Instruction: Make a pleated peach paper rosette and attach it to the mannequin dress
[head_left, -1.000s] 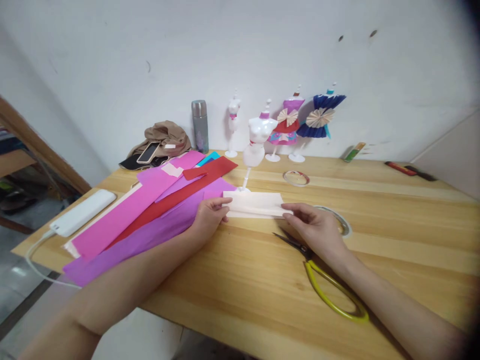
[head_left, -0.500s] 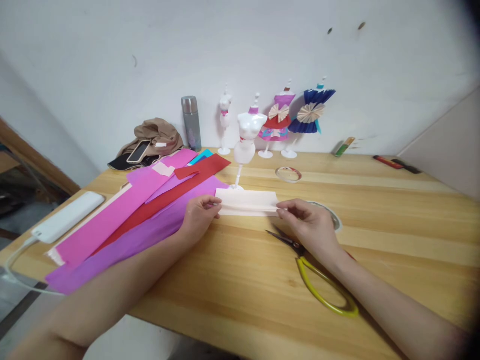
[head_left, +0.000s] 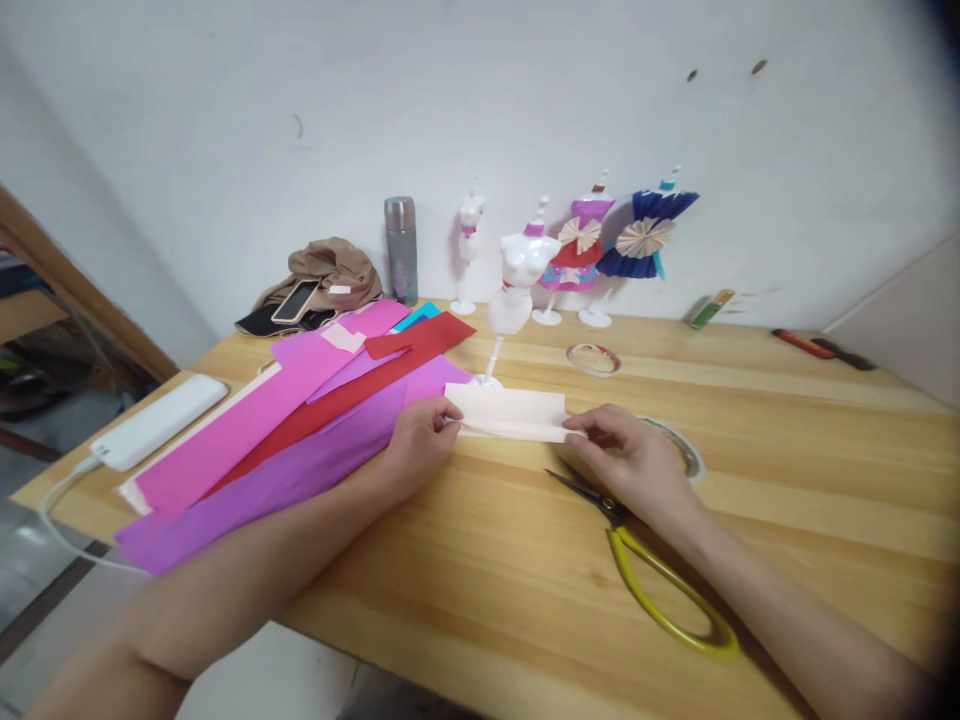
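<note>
A pale cream piece of crepe paper (head_left: 510, 405) with a fold along its near edge stretches between my two hands over the wooden table. My left hand (head_left: 424, 440) pinches its left end. At the right end, the thumb and fingers of my right hand (head_left: 637, 450) are closed on the near corner. Scissors with yellow handles (head_left: 675, 610) lie under and beside my right wrist, their dark blades pointing left. Just beyond the paper stands a bare white mini mannequin (head_left: 517, 275) with a purple neck band. A tape roll (head_left: 686, 450) is partly hidden behind my right hand.
Pink, red and purple paper strips (head_left: 300, 410) spread over the left side, near a white power bank (head_left: 161, 420) with a cable. Along the wall stand a flask (head_left: 401, 250), a small mannequin (head_left: 470, 240) and two dressed mannequins (head_left: 649, 235). Another tape ring (head_left: 594, 360) lies farther back.
The whole view has shifted, so everything sits slightly farther right and lower. Both hands keep hold of the cream paper, and the fold at its near edge looks slightly flatter.
</note>
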